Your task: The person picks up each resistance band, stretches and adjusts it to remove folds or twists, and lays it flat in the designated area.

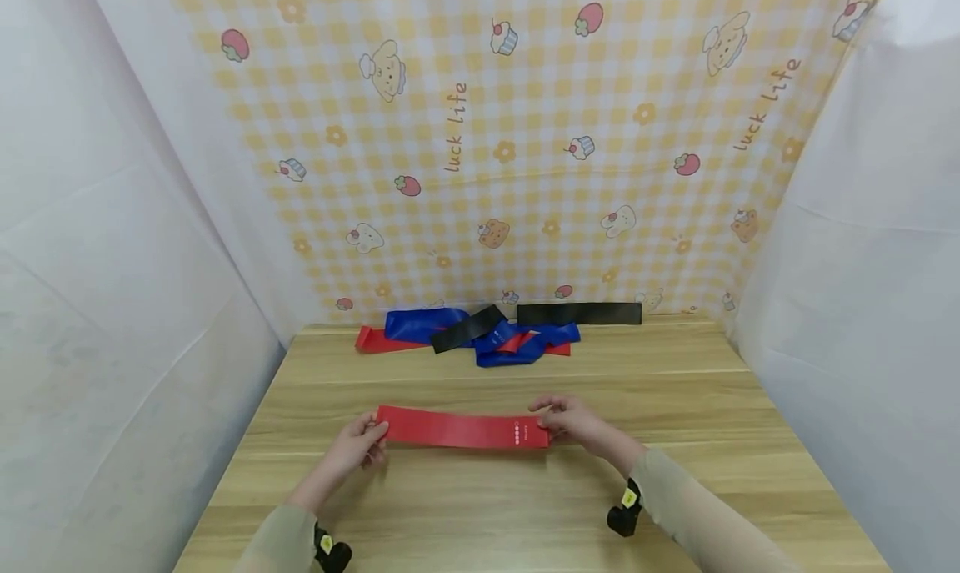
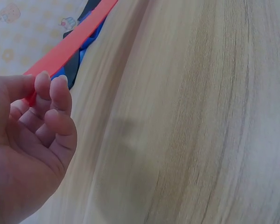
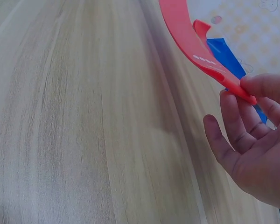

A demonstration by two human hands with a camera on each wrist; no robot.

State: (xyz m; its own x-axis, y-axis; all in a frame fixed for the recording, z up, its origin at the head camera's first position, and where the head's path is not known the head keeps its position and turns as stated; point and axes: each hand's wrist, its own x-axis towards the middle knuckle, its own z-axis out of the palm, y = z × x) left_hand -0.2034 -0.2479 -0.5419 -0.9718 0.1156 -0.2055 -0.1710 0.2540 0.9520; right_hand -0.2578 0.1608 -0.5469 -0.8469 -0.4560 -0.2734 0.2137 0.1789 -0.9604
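I hold a long, flat, red rubbery band up over the pale wooden worktop, in front of me. My left hand pinches one end between thumb and fingers. My right hand pinches the other end the same way, with the little finger sticking out. The band goes straight across from hand to hand and dips a tiny bit. Near my right thumb it has white dots and some small white writing.

At the back of the worktop is a messy heap. On its left, a smooth blue band lies partly over another red band. A short black strip slants across the blue one. Beside it is a twisty blue band with more red peeking out. To the right, a long black strip stands by a yellow-and-white checked cloth with cupcakes and strawberries on it. I wear light beige sleeves, and a little black gadget sits at each wrist.
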